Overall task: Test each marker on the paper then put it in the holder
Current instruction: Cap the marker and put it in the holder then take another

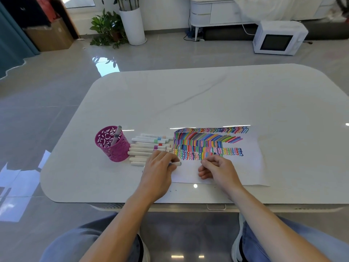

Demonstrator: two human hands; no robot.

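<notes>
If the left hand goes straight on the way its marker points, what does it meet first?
Likely the right hand, over the paper: the marker in the left hand points rightward at it. Heights unclear.

Table (188, 95): white, rounded corners, glossy top. Floor (56, 95): shiny grey tiles, with bright window light reflected well beyond the left hand (158, 167). Farther beyond that hand: a leafy plant (105, 27), a tall white planter (133, 25), a cardboard box (51, 35), and a teal curtain (11, 44) at the edge. Far beyond the right hand (217, 169): a white microwave (279, 37) on the floor, with a white cabinet (213, 14) behind it.
</notes>
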